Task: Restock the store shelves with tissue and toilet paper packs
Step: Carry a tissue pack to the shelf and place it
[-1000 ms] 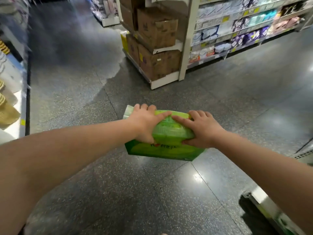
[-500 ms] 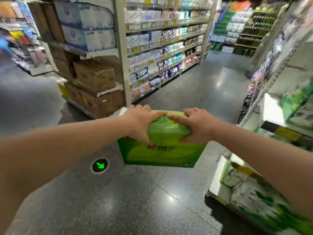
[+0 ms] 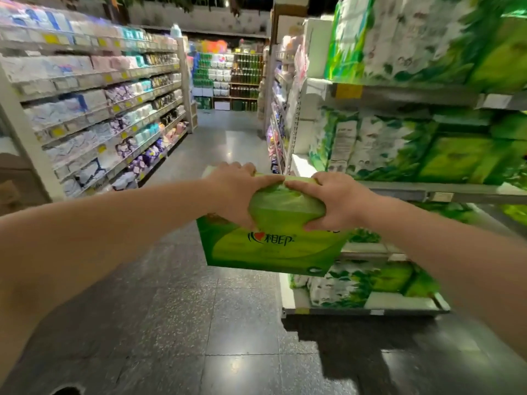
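both arms were out at the centre of the frame, the left hand (image 3: 238, 192) and the right hand (image 3: 336, 203) each gripping the bunched plastic top of a green tissue pack (image 3: 271, 246), held in the air above the dark floor (image 3: 199, 323). at the right of the frame a shelf (image 3: 399, 94) carried blurred green and white packs (image 3: 413, 146).

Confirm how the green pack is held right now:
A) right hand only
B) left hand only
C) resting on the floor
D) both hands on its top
D: the left hand and right hand both grip the bunched top of the green pack, which hangs above the floor.
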